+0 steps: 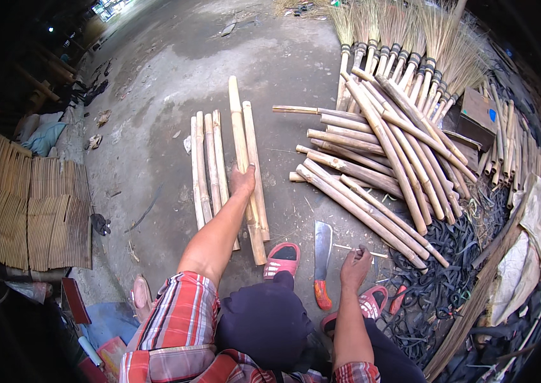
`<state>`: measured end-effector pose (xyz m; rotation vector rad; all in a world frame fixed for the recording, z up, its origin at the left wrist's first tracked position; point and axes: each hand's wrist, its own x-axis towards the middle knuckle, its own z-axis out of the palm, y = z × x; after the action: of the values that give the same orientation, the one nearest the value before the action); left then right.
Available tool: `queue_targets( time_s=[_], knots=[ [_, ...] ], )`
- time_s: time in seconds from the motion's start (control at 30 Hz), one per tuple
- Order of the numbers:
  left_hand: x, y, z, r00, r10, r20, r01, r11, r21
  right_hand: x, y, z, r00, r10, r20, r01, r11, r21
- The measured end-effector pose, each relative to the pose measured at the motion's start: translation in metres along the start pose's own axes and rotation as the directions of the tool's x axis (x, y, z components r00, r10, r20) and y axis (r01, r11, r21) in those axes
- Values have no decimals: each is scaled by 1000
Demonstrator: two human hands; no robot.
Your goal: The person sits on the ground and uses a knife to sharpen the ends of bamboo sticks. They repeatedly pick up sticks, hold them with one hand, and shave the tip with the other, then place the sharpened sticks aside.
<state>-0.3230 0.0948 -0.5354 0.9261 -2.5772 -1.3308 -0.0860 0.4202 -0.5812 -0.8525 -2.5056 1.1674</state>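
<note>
Resting near my knees, my right hand [354, 263] is pinching a thin sliver, just beside the cleaver [322, 254] lying on the concrete floor [155, 96]. My left hand [243, 179] is reaching forward and gripping a long bamboo pole [242, 153], which is lying among other cut poles [206, 169] left of the big bamboo heap [379, 166].

Brooms [411, 38] at top – black strips [436, 268] (tangled) right, red sandal [282, 258], woven mats [34, 210] left.
</note>
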Motion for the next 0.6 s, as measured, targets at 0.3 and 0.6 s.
queue_targets(
  time_s=[0.3,0.6],
  knots=[
    [13,-65,40,958,-280,68,237,901,363,198,-1,-51,963,-258,-74,252,964,-84],
    [61,-76,31,982,-188,4,172,906,387,288,43,-185,965,-262,-19,221,851,-476]
  ],
)
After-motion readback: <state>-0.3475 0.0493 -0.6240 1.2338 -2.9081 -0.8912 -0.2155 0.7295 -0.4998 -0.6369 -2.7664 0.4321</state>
